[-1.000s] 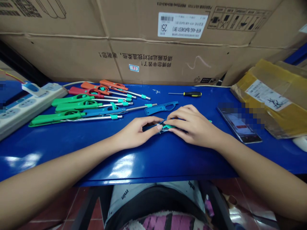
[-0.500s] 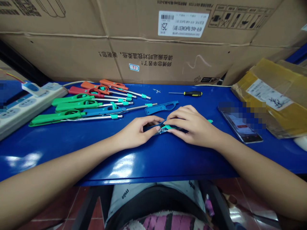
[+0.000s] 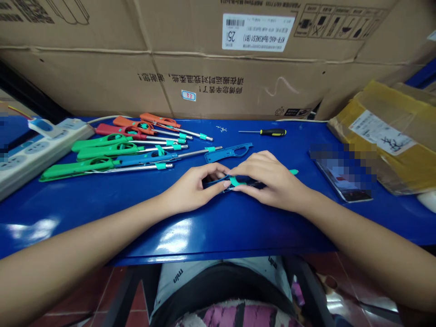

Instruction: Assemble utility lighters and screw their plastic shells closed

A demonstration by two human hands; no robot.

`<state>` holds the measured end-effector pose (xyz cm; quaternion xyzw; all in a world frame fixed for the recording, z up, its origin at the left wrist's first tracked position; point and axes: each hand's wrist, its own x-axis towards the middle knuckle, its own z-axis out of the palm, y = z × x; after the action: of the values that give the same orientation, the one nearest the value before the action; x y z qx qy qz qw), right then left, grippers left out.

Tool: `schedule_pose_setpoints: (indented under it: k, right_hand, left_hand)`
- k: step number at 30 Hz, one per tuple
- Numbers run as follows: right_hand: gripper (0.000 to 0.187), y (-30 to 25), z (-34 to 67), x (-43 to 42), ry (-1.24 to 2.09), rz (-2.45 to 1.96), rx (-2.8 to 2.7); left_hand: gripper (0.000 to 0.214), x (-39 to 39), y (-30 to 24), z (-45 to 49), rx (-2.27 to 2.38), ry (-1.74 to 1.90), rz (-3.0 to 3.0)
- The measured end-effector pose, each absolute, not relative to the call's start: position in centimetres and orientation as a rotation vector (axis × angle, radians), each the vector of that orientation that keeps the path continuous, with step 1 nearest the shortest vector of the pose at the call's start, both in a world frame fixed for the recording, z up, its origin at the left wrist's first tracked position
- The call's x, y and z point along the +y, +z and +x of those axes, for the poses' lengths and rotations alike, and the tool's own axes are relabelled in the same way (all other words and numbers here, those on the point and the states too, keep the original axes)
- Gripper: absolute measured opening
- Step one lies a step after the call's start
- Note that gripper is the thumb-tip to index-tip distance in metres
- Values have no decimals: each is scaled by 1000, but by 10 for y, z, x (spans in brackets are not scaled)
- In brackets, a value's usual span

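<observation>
A: What do we list in hand?

B: 1 blue casing, low over the tabletop, between both hands. Left hand: grip nearly closed, thumb and fingers on the casing's left end. Right hand: grip nearly closed, green piece between thumb and forefinger, palm arched over the casing.

A: Changes to record?

B: The green piece now stands steeper, nearer the left thumb; the white wire loop beside it no longer shows. We judge the work to centre on that piece now. Its seating we cannot tell.

A: Nearby stock?

B: Beyond the hands, 1 loose blue shell and 1 screwdriver, apart.
</observation>
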<state>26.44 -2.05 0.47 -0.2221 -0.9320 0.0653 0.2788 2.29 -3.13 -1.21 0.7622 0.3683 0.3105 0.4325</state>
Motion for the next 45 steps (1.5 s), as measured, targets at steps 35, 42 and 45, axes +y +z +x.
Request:
schedule_pose_setpoints:
  k: [35, 42, 45]
  right_hand:
    - [16, 5, 253, -29, -21, -556, -2095]
    - [15, 9, 253, -26, 475, -902, -2072]
    - [17, 6, 253, -25, 659, -978, -2111]
  left_hand:
    - [27, -41, -10, 27, 944, 1044, 1943]
    - [26, -44, -7, 28, 979, 1013, 2091]
    - [26, -46, -5, 27, 964, 1019, 2156]
